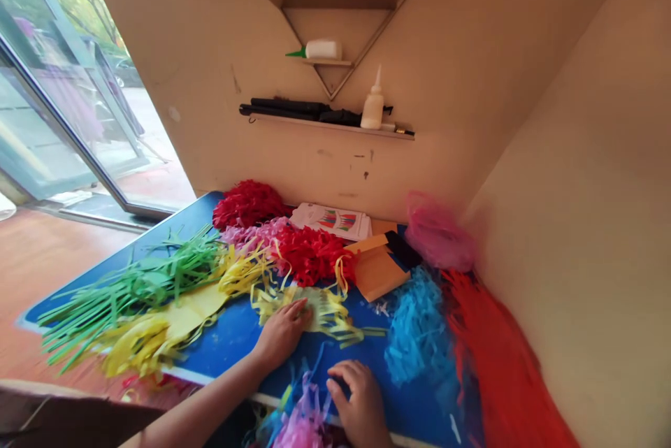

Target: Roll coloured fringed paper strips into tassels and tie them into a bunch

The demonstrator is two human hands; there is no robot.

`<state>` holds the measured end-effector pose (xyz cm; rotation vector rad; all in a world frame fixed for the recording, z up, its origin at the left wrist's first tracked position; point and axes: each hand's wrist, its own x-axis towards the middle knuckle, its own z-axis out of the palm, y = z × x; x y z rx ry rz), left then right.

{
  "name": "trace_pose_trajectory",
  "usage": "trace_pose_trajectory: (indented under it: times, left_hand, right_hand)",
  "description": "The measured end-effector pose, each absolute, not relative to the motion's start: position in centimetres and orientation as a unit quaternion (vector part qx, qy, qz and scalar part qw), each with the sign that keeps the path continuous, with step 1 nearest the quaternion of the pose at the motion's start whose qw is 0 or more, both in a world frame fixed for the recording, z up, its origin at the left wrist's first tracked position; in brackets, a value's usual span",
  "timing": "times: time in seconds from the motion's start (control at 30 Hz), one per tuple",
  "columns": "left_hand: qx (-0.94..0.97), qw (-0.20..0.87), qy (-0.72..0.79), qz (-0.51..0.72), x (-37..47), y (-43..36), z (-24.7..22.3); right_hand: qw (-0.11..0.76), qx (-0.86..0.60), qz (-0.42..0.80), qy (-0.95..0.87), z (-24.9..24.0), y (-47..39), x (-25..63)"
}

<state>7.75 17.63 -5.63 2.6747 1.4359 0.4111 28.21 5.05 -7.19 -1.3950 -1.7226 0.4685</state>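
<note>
My left hand (pixel 286 330) rests palm down on a piece of yellow fringed tissue paper (pixel 326 312), its fingers stretched out over the strips. Near the table's front edge is my right hand (pixel 359 395), fingers loosely curved and the thumb apart from them, with nothing visible between. Just left of it, pink and blue tissue strips (pixel 304 416) bunch up at the edge. A larger yellow fringed sheet (pixel 191 312) lies to the left, beside green paper strips (pixel 141 284). Behind the left hand sits a red fringed bunch (pixel 312 256).
The blue table (pixel 231 343) also holds blue fringe (pixel 419 329), long red strips (pixel 508 357), a pink plastic bag (pixel 437 235), an orange-brown envelope (pixel 378 270) and a printed white card (pixel 333 221). Glue bottles (pixel 372 109) stand on wall shelves. A glass door (pixel 68 98) is at left.
</note>
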Motion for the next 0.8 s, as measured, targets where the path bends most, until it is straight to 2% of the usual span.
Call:
trace_pose_trajectory:
  times: [0.13,0.23,0.4,0.53,0.8]
  left_hand:
    - [0.872,0.061,0.472,0.115,7.8,17.7,-5.4]
    - [0.87,0.081,0.471,0.122,7.6,17.8,-5.4]
    - [0.879,0.11,0.444,0.131,7.0,17.4,-4.5]
    - [0.897,0.151,0.399,0.115,5.2,17.0,-3.3]
    - [0.872,0.135,0.463,0.086,0.3,17.3,-1.1]
  right_hand:
    - [0.449,-0.576,0.202,-0.653,-5.9,4.5,28.5]
    - [0.457,-0.599,0.132,-0.644,-4.8,5.3,27.5]
    - [0.315,-0.548,0.038,-0.774,-2.5,10.0,24.0]
    - [0.223,-0.529,0.083,-0.815,-3.1,13.6,23.4]
    - [0.224,-0.561,0.149,-0.783,-3.9,13.1,25.7]
